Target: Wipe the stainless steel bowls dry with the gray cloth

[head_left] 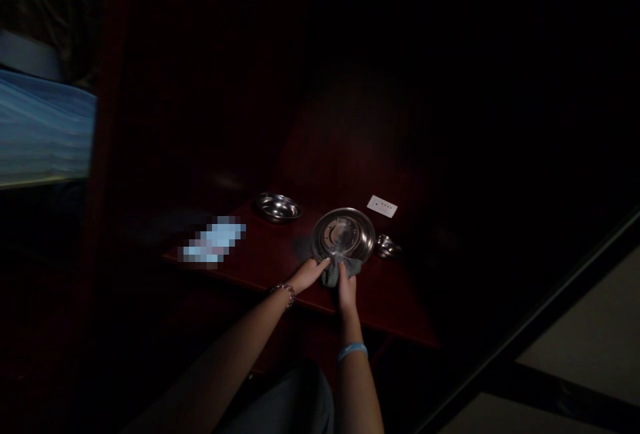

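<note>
A round, shiny metal basin (344, 233) is tilted toward me above a dark red table. My left hand (309, 275) grips its near rim, thumb on top and fingers hidden beneath. Just to the right, my right hand (347, 285) is closed on a grey cloth (331, 275), which is pressed over the near edge of the basin. Behind to the left sits a shallow metal bowl (279, 208). A smaller metal bowl (387, 247) stands right of the basin, partly hidden by it.
The dark red table (255, 267) has its near edge close to my body. A white card (383, 206) with dark marks is behind the small bowl. A blurred-out pale rectangle (214, 242) lies at the left. The surroundings are very dark.
</note>
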A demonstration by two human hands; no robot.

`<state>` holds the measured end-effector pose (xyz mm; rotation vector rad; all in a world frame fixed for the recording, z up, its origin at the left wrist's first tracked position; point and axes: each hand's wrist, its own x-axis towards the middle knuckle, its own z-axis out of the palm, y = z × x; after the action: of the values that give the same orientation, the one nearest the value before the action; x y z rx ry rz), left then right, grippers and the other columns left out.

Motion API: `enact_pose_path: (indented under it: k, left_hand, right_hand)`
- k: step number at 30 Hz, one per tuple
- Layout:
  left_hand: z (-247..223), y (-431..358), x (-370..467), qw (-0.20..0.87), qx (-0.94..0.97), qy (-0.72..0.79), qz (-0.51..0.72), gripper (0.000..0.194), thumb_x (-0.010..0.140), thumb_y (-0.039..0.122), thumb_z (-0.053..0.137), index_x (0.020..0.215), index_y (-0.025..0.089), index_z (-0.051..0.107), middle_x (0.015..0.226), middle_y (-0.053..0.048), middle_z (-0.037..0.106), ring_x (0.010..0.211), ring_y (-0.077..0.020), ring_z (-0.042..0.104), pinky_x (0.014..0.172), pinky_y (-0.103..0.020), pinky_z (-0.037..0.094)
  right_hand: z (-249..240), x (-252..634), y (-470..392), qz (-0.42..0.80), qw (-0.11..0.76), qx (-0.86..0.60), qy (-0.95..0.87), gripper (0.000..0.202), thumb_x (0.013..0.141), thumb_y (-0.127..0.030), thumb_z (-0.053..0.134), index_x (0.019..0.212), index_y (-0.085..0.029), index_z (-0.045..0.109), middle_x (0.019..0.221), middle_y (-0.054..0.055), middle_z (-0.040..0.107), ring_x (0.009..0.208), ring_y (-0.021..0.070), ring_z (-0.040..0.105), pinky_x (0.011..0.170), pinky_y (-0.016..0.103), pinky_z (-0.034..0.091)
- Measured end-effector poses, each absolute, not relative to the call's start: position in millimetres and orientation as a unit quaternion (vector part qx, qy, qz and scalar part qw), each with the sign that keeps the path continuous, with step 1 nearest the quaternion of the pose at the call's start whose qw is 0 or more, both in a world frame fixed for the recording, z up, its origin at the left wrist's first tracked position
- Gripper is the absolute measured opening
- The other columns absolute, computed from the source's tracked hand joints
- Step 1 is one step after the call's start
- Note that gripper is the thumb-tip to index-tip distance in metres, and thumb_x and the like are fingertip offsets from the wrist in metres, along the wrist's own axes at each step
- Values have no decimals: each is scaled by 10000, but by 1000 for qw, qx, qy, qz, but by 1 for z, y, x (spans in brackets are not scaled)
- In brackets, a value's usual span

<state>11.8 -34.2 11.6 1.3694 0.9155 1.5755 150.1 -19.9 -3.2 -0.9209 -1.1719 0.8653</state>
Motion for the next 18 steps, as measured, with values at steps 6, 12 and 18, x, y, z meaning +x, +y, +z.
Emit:
enact_pose_path:
  k: [6,12,18]
  left_hand:
    - [12,-29,7,428,490,417,634,442,785,571,582,845,159,728,953,-101,783,1078,-294,669,1029,-387,452]
    - [18,-31,3,419,379,431,703,526,846,573,546,1075,120,684,1183,-142,721,1174,-265,631,1045,-364,445]
    - [18,-37,5,440,460,351,687,528,824,555,620,1125,126,686,1176,-148,727,1192,-288,629,1096,-412,422]
  right_hand:
    - [-2,148,-21,385,655,-393,-518,583,762,-473,698,1242,-147,653,1248,92,700,1177,228,636,1021,355,483]
    - [1,149,-24,404,619,-443,-508,523,741,-487,717,1115,-122,721,1109,100,757,1115,262,672,960,350,516]
    - [-4,151,-20,395,642,-436,-491,527,708,-475,746,1107,-132,720,1100,103,761,1106,263,682,979,365,508]
